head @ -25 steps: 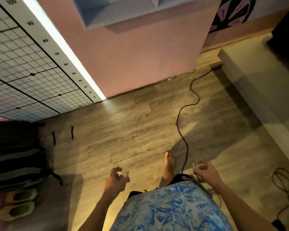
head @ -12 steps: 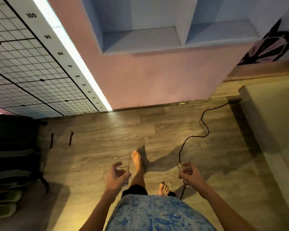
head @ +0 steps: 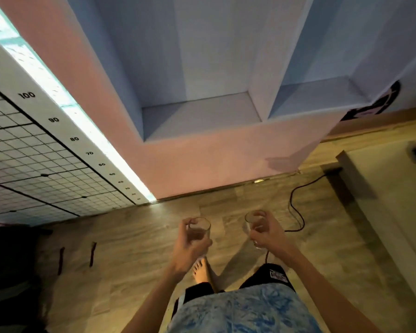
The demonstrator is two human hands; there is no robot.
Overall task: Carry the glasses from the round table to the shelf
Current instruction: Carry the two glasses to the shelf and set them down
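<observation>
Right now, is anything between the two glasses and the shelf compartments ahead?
Nothing visible blocks the way. The left hand holds one glass and the right hand the other glass, both short of the shelf, whose two compartments look bare. Only a black cable lies on the floor to the right.

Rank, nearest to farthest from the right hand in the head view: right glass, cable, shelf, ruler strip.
From the right hand:
1. Right glass, in its grip.
2. Cable, on the floor just right.
3. Shelf, ahead, above.
4. Ruler strip, far left wall.
</observation>
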